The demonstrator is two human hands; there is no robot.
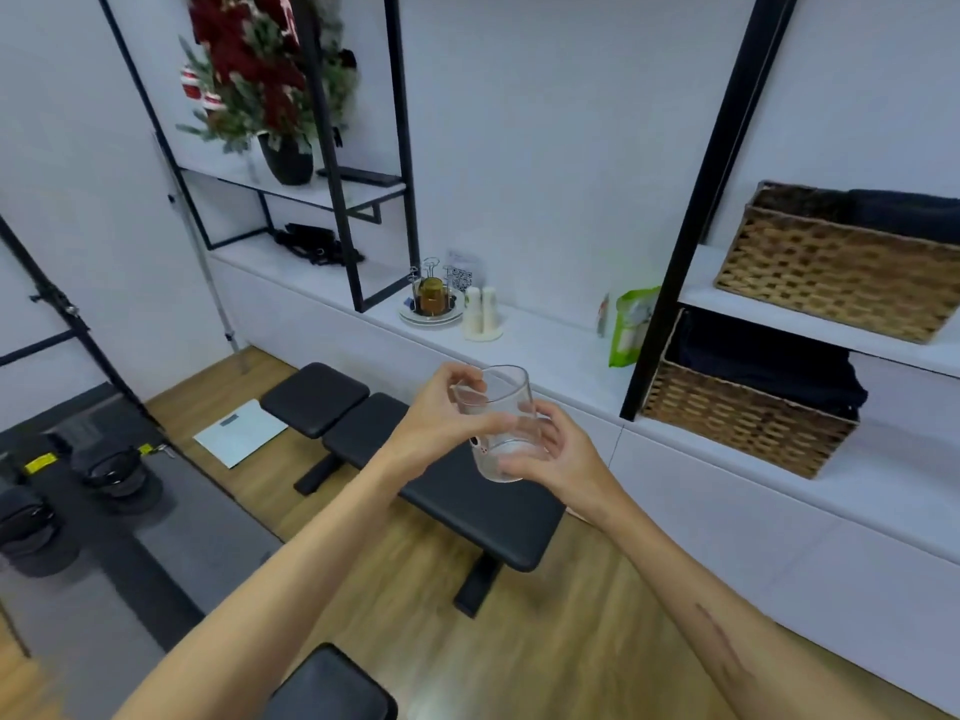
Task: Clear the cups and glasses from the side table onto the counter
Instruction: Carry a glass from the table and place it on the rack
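- Glass (501, 423) is up in the air, both hands on it: left hand (441, 423) curls round the rim side, right hand (558, 454) cups the base.
- It hangs over the black bench (415, 459), short of the white counter (545, 345).
- Not set down yet; side table out of view, so what remains is unknown.

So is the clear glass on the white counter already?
No, both hands, left hand and right hand, hold the clear drinking glass in the air.

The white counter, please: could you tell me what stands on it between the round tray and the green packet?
In the head view, a pair of white shakers on a small base stands beside the round tray; from there to the green packet the white counter is bare.
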